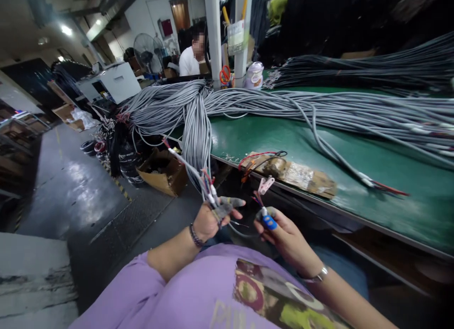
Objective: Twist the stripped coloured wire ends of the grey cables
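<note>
My left hand (213, 219) is closed round the ends of several grey cables (198, 149) that hang off the green bench edge, with thin red and white wires sticking out above the fingers. The fingertips wear grey tape. My right hand (283, 234) pinches a small blue tool (269, 221) with fine coloured wires at its tip. A thin wire loops between the two hands. Both hands are held low in front of my purple shirt, below the bench edge.
A large bundle of grey cables (319, 107) lies across the green bench (283, 144). A brown card with red and black wires (294, 172) sits at the bench edge. An open cardboard box (163, 173) stands on the floor. A person in white (191, 59) sits far back by a fan.
</note>
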The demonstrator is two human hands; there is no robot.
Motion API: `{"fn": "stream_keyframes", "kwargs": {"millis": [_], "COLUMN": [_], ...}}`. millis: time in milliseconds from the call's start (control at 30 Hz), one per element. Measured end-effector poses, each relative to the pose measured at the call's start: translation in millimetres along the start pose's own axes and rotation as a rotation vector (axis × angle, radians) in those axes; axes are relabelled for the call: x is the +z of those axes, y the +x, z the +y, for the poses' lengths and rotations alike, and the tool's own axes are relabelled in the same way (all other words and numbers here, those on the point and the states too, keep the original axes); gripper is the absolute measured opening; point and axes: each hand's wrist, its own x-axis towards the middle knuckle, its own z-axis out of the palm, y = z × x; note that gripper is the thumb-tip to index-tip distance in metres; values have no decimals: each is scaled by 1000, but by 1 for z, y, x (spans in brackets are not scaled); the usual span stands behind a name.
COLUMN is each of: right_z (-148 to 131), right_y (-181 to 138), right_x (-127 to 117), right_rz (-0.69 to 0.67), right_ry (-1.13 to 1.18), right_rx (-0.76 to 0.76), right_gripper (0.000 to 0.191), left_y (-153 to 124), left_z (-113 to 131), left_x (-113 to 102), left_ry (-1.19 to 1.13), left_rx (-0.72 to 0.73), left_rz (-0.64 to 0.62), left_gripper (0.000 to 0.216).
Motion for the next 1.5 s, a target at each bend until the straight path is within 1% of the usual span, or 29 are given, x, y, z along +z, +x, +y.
{"fn": "stream_keyframes", "kwargs": {"millis": [33, 100, 200, 267, 333, 400, 500, 533, 567, 667, 700, 767, 800, 900, 967, 1033, 1100, 1167, 1300, 1400, 1467, 1500], "right_z": [-2, -4, -1, 4, 8, 10, 10, 8, 7, -1, -4, -11, -14, -17, -14, -8, -2, 1, -1, -6, -8, -8], "right_y": [1, 0, -3, -4, -2, 1, 8, 10, 12, 16, 18, 23, 26, 33, 35, 35, 34, 31, 26, 24, 24, 25], "right_x": [5, 11, 15, 16, 17, 15, 4, -2, -7, -18, -18, -14, -11, -3, -2, -3, -4, -5, -1, 1, 1, 1], "right_rz": [-33, -76, -68, -52, -57, -91, -152, -144, -105, 129, 176, 147, 109, 41, 49, 91, 139, 169, 210, 239, 260, 268], "right_ry": [41, 104, 219, 284, 296, 208, -74, -166, -237, -314, -309, -295, -282, -224, -184, -157, -127, -87, -31, -63, -100, -116], "right_rx": [30, 89, 164, 197, 205, 190, 149, 140, 133, 86, 62, 30, 27, 67, 100, 110, 112, 130, 146, 93, 55, 37], "right_gripper": [37, 38, 40, 42, 43, 41, 38, 37, 37, 36, 36, 35, 35, 33, 32, 31, 30, 31, 34, 34, 33, 33], "left_y": [6, 16, 23, 24, 24, 25, 26, 26, 26, 25, 25, 24, 23, 24, 24, 24, 24, 23, 24, 26, 27, 27], "left_z": [-6, -14, -18, -19, -20, -21, -24, -24, -25, -27, -27, -28, -27, -25, -21, -19, -18, -19, -26, -28, -26, -25], "left_x": [9, 23, 32, 33, 33, 33, 30, 28, 26, 19, 17, 15, 15, 17, 18, 19, 18, 17, 15, 17, 18, 19], "left_ry": [36, 114, 162, 145, 129, 132, 127, 127, 135, 224, 273, 367, 401, 440, 462, 493, 514, 513, 424, 320, 294, 305], "left_rx": [-16, -73, -175, -228, -262, -270, -214, -198, -196, -261, -279, -281, -278, -295, -321, -338, -337, -306, -205, -253, -307, -326], "left_rz": [-5, -69, -174, -185, -148, -87, -3, 22, 42, 49, 31, -27, -58, -129, -153, -159, -142, -113, 10, 83, 68, 38], "left_gripper": [38, 46, 57, 61, 60, 55, 44, 43, 43, 42, 41, 41, 40, 39, 40, 42, 43, 43, 44, 45, 46, 47]}}
